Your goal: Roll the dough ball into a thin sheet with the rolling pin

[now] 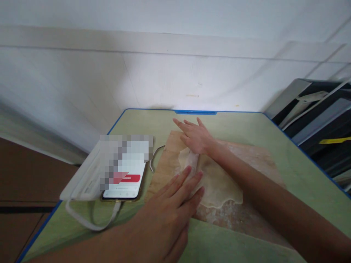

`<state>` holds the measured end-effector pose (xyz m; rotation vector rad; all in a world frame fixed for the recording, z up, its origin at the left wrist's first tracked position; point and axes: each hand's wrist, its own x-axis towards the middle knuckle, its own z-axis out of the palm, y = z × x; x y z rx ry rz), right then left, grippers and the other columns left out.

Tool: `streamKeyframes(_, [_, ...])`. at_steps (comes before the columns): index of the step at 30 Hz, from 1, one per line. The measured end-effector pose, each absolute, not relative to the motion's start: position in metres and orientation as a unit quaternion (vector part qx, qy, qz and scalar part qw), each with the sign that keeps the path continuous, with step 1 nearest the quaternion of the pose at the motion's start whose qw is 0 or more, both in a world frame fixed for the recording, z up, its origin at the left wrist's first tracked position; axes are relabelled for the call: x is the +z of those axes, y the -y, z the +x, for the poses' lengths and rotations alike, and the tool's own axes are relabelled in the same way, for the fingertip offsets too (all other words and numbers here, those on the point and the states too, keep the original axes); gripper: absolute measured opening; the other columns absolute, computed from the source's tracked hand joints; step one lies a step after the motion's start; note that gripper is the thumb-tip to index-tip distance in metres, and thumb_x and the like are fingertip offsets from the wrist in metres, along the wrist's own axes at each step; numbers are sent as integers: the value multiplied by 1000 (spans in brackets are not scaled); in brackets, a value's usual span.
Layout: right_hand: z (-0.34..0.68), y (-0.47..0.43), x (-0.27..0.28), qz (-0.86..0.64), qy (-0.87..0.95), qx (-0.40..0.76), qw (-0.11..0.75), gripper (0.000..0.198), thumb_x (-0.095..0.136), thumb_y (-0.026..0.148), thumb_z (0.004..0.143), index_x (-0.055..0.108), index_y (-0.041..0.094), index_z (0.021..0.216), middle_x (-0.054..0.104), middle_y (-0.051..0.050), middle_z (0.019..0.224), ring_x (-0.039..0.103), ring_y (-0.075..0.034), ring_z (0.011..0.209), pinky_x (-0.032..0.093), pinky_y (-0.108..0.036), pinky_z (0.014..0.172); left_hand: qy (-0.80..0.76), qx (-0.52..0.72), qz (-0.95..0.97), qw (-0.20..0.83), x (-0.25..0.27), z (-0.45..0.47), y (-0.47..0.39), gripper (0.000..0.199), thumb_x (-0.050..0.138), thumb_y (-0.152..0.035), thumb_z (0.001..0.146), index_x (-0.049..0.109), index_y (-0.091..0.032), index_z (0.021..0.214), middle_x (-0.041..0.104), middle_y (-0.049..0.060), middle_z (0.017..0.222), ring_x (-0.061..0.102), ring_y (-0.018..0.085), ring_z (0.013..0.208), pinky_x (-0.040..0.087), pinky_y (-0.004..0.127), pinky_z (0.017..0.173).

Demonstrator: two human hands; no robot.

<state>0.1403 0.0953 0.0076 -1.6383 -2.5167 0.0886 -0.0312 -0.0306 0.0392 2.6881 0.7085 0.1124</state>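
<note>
dough sheet (219,186) on floured board (157,166), mid-table (142,122), partly under right forearm. pale rolling pin (193,160) lies across sheet's left part, ends hidden by hands. left hand (170,201) over near end, fingers extended, slightly apart. right hand (196,137) over far end, fingers spread. neither seen gripping. progress, by judgement: flattening well along, sheet broad, seemingly thin; near edge uneven, evening-out perhaps left. no cuts visible. phone (124,188) left of board, screen lit.
</note>
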Motion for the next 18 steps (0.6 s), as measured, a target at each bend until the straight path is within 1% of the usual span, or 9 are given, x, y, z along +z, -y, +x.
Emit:
streamKeyframes(4, [126, -105, 7, -543, 835, 36, 77, 59, 29, 23, 87, 19, 15, 145, 46, -7, 139, 36, -21, 131, 10, -53, 110, -255, 40, 953, 156, 32, -31, 27, 60, 39, -9, 77, 36, -8, 137, 12, 13, 151, 5, 26, 139, 23, 47, 110])
streamKeyframes(9, [106, -117, 6, -544, 834, 46, 84, 61, 31, 21, 85, 23, 14, 145, 56, -11, 130, 46, -23, 122, 15, -52, 108, -245, 109, 952, 151, 16, -36, 26, 62, 39, -13, 77, 33, -7, 139, 12, 14, 152, 4, 30, 139, 26, 51, 108])
streamKeyframes(12, [96, -122, 5, -536, 839, 50, 84, 61, 31, 20, 85, 24, 14, 144, 58, -11, 126, 50, -24, 118, 19, -52, 107, -256, 89, 951, 146, 18, -37, 26, 63, 39, -12, 78, 30, -8, 140, 11, 14, 152, 3, 31, 139, 26, 53, 108])
streamKeyframes(15, [88, -125, 5, -530, 842, 50, 84, 60, 30, 21, 85, 23, 13, 144, 59, -12, 124, 52, -24, 115, 21, -51, 106, -268, 62, 950, 148, 24, -36, 26, 62, 39, -11, 79, 29, -9, 141, 12, 14, 152, 5, 30, 139, 26, 51, 109])
streamKeyframes(18, [82, -128, 6, -524, 846, 54, 80, 59, 31, 24, 87, 22, 13, 145, 60, -12, 124, 53, -24, 114, 22, -51, 106, -270, 71, 949, 147, 23, -36, 26, 61, 40, -12, 80, 29, -9, 141, 11, 14, 153, 3, 29, 139, 23, 52, 109])
